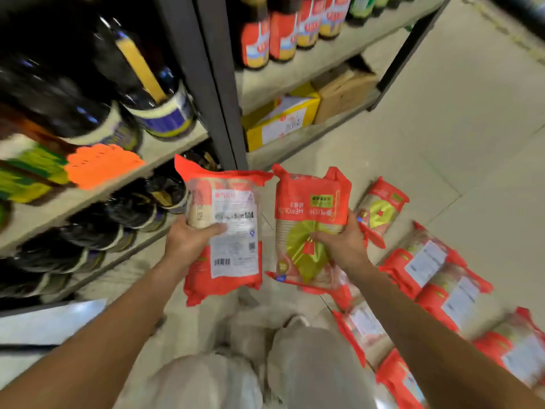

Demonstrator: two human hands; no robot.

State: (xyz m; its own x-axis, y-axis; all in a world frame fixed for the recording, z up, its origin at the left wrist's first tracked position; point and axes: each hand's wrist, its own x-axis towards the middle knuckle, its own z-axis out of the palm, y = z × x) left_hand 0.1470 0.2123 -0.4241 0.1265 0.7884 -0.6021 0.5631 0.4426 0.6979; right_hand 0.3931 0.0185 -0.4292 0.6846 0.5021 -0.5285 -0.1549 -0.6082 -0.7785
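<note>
My left hand point(188, 240) grips a red plastic packet point(233, 261) by its left side, its white back label with a barcode facing me. My right hand point(343, 240) grips a second red packet point(306, 208) from the right, its front with a green fan-shaped print facing me. Both packets are held side by side above the floor, in front of the shelf's dark upright post point(218, 84). They stay slightly apart.
Several more red packets point(427, 261) lie on the tiled floor at the right. Shelves at the left hold dark bottles point(153, 93); red-labelled bottles point(265, 39) stand higher up. Yellow and brown cardboard boxes point(283, 116) sit on the low shelf. My knees are below.
</note>
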